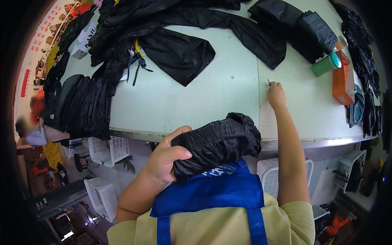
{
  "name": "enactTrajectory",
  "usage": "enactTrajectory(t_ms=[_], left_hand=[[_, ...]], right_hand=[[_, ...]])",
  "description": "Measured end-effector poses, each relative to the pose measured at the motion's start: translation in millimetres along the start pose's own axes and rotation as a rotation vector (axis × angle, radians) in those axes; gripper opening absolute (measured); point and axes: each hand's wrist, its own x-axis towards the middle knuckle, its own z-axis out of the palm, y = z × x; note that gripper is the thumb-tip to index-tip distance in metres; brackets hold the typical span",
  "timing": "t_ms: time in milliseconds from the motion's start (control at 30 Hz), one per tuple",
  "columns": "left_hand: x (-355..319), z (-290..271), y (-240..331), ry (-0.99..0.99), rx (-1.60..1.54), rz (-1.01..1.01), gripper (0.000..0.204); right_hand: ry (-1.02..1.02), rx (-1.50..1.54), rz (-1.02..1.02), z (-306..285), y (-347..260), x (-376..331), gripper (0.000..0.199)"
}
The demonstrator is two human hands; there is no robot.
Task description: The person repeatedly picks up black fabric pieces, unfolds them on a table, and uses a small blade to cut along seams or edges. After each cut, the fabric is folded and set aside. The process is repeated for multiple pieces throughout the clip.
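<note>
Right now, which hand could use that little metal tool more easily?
Probably the right hand: its fingers are at the small metal tool, while the left hand is holding the black bundle.

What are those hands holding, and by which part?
The left hand holds bunched black cloth by its gathered end. The right hand is at a small metal tool; its grip is unclear.

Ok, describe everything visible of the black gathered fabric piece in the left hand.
The black, slightly shiny fabric piece is bunched into a thick, roughly tubular bundle, with a finely gathered, elastic-looking band along its upper left and loose folds at its right end. The bare left hand grips its left end, thumb across the visible face. It slants up to the right, in front of the blue cloth apron; contact there is unclear.
</note>
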Motion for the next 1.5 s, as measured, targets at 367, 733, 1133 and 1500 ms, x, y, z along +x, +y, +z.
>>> enactTrajectory(t_ms=[367, 733, 1133, 1500], left_hand=[[9.6, -9.7, -4.6, -0.114, 0.123, 0.084, 0.016], [6.3, -8.5, -6.5, -0.141, 0.306, 0.116, 0.016], [-0.4, -4.7, -17.5, -0.014, 0.074, 0.174, 0.015], [-5.6, -11.2, -28.5, -0.065, 0.192, 0.263, 0.014]], right_hand=[[-0.217, 1.113, -0.480, -215.8, -183.2, -147.1, 0.034], [-0.466, 1.041, -0.568, -239.2, -197.1, -127.3, 0.012], [-0.209, 0.826, -0.417, -237.5, -192.8, -178.8, 0.034], [-0.151, 0.835, -0.327, -240.1, -202.1, -189.8, 0.029]])
